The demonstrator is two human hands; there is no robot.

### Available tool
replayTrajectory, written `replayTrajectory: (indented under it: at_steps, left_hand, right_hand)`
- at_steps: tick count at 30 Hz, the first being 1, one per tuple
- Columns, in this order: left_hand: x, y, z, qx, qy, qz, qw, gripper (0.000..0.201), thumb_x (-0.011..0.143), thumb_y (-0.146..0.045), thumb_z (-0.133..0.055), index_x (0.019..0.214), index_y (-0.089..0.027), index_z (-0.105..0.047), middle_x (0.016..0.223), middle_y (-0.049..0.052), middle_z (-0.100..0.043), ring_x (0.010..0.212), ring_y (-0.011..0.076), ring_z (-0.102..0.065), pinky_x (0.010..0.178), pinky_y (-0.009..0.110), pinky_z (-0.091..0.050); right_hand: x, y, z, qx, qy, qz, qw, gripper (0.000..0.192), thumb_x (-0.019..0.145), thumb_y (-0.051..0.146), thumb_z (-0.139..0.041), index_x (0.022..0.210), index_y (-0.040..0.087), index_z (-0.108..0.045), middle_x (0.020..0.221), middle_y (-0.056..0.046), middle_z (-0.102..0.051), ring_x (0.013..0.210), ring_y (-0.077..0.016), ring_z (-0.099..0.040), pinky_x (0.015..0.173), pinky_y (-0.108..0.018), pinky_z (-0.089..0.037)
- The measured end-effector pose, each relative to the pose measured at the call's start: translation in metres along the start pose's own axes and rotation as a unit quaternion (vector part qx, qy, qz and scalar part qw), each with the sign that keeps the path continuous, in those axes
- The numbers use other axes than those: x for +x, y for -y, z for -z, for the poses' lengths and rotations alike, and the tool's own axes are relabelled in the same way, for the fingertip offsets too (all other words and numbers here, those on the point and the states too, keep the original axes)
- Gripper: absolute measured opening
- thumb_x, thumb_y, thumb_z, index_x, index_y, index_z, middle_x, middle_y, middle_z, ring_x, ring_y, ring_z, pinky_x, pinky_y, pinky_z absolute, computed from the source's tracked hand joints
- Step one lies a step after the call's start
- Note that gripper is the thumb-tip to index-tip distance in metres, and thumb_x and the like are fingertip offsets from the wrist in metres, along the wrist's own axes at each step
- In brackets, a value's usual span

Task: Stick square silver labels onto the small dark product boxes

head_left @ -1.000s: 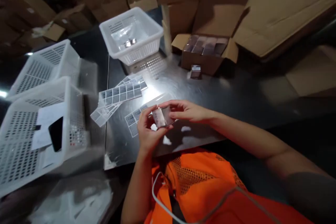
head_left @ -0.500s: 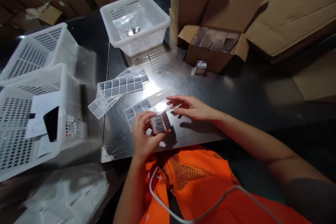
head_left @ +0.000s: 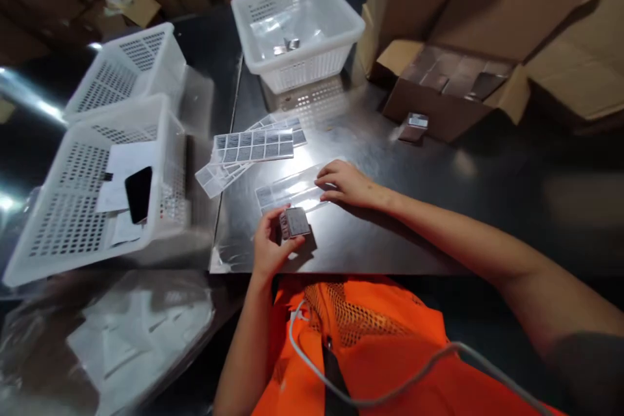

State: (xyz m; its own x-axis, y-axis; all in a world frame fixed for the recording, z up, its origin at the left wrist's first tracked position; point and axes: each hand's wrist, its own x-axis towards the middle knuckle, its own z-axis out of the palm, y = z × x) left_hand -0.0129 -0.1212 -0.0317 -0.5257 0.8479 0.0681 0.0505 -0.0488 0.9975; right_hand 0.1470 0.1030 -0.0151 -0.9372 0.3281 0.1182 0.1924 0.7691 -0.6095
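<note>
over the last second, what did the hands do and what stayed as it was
The right hand let go of the small box and moved away to the label sheet on the metal table, where its fingers now rest. The left hand kept its grip on the box and lowered it toward the table. The label sheets, the white baskets and the open carton lie as before.

Your left hand (head_left: 272, 248) grips a small box (head_left: 294, 223) over the tabletop (head_left: 390, 208), while your right hand (head_left: 347, 183) presses on a label sheet (head_left: 287, 193).
</note>
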Motion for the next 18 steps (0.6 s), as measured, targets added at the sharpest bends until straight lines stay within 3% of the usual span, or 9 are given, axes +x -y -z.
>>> replayTrajectory:
  at_steps: [4,8,13,18]
  left_hand:
    - [0.024,-0.007,-0.009,-0.076,-0.054,0.038,0.995,0.068,0.050,-0.042,-0.100,0.104,-0.025,-0.063,0.102,0.003,-0.071,0.093,0.0205,-0.071,0.082,0.037,-0.060]
    - [0.047,-0.022,-0.031,-0.211,-0.096,0.137,0.963,0.075,0.041,-0.045,-0.100,0.101,-0.026,-0.059,0.092,-0.003,-0.068,0.076,0.0123,-0.066,0.074,0.028,-0.055]
    - [0.058,-0.030,-0.045,-0.222,-0.144,0.142,0.954,0.079,0.038,-0.055,-0.097,0.098,-0.020,-0.059,0.076,-0.001,-0.068,0.065,0.0157,-0.065,0.067,0.032,-0.052]
    - [0.064,-0.021,-0.044,-0.282,-0.136,0.164,0.935,0.086,0.026,-0.045,-0.102,0.095,-0.020,-0.059,0.080,0.001,-0.070,0.069,0.0148,-0.065,0.074,0.033,-0.049]
  right_hand:
    - [0.000,-0.011,-0.004,0.007,-0.017,0.003,1.000,0.030,0.089,0.042,-0.075,0.105,0.017,-0.080,0.116,-0.016,-0.075,0.111,-0.0327,-0.063,0.101,-0.049,-0.044]
    - [-0.003,-0.004,-0.001,0.023,-0.035,-0.006,0.999,0.038,0.090,0.052,-0.067,0.098,0.017,-0.079,0.104,-0.017,-0.076,0.102,-0.0345,-0.066,0.095,-0.050,-0.048]
    - [-0.010,-0.008,-0.005,-0.009,-0.074,-0.011,0.997,0.032,0.091,0.054,-0.062,0.091,0.025,-0.075,0.098,-0.017,-0.077,0.092,-0.0392,-0.070,0.083,-0.054,-0.053]
    - [-0.003,-0.029,-0.016,-0.041,-0.121,0.048,0.991,0.038,0.089,0.065,-0.055,0.094,0.034,-0.076,0.097,-0.016,-0.075,0.089,-0.0486,-0.069,0.076,-0.066,-0.054]
